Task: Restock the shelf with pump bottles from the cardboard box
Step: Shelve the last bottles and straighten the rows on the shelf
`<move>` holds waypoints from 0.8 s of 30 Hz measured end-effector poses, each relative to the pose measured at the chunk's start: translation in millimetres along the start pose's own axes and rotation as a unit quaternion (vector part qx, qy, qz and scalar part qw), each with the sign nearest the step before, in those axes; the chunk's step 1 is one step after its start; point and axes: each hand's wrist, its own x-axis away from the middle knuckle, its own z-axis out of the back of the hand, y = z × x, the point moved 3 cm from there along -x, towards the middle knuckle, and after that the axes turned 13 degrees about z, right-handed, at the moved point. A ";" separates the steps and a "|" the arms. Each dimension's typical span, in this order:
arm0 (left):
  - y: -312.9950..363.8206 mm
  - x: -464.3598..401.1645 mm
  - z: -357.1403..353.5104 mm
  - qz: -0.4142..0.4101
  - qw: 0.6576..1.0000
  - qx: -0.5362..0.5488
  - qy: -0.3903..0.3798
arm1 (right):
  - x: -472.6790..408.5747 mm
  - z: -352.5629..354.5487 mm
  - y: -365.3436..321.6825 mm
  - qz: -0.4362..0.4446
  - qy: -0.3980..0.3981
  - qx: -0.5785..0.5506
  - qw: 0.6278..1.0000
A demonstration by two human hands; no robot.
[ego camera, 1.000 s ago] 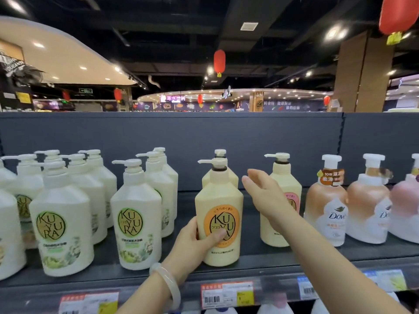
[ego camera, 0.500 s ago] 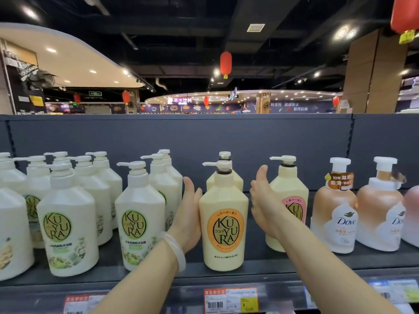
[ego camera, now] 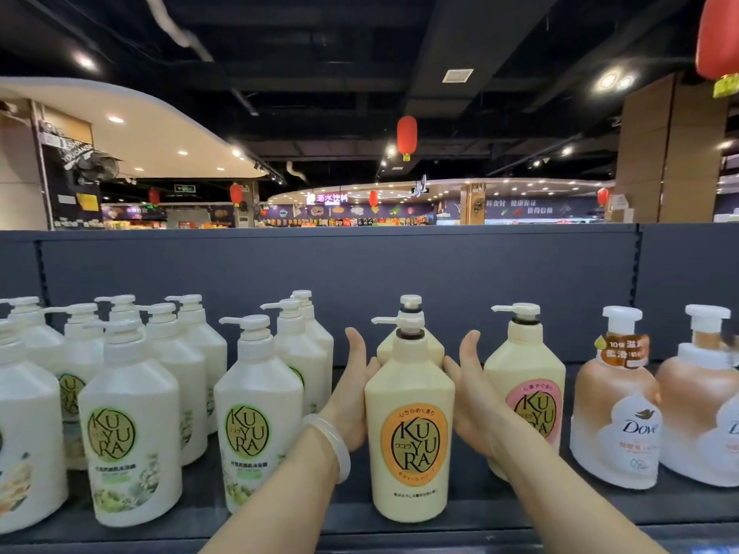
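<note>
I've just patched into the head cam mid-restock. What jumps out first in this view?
Dead centre, at the grey metal shelf's front edge, stands a cream plastic pump bottle with an orange round label. The left hand and right hand flank it with straight fingers. White green-labelled pump bottles crowd the left; peach-toned white-capped foam bottles stand right.

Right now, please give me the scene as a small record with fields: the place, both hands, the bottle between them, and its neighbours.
place: store shelf, dark back panel
left hand: flat, fingers straight, against the left side of the orange-label bottle
right hand: flat, fingers straight, at that bottle's right side
bottle state: upright at the shelf's front edge, pump spout pointing left
behind it: a second cream bottle, mostly hidden
to its left: green-label white bottles
to its right: pink-label bottle, then Dove bottles
cardboard box: not in view
</note>
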 end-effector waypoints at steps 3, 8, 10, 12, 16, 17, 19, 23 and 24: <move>0.2 4.0 -1.8 -0.001 1.000 0.006 -0.012 | 5.2 -3.6 -1.2 -0.008 -0.036 0.001 0.999; -1.9 16.3 -7.4 -0.013 0.998 0.001 -0.055 | 9.4 -4.9 1.6 -0.014 -0.081 -0.019 0.996; -2.2 19.4 -10.0 -0.026 0.997 0.003 -0.072 | 9.6 -4.6 2.2 -0.012 -0.090 -0.019 0.996; -2.9 24.0 -11.9 -0.044 0.996 -0.009 -0.071 | 13.1 -4.6 2.0 0.000 -0.098 -0.003 0.995; -23.2 30.4 -2.4 -0.118 0.990 -0.059 -0.050 | 27.3 1.1 10.1 0.048 -0.104 0.057 0.992; -28.6 32.0 3.0 -0.142 0.987 -0.073 -0.033 | 31.3 4.1 12.7 0.064 -0.108 0.078 0.989; -35.7 37.4 9.1 -0.157 0.979 -0.128 -0.027 | 38.1 7.7 17.6 0.088 -0.146 0.100 0.980; -41.4 40.9 11.5 -0.095 0.965 -0.239 -0.045 | 42.2 7.0 18.4 0.096 -0.222 0.120 0.963; -42.2 39.4 12.1 -0.082 0.960 -0.263 -0.039 | 42.4 5.9 18.7 0.090 -0.234 0.128 0.960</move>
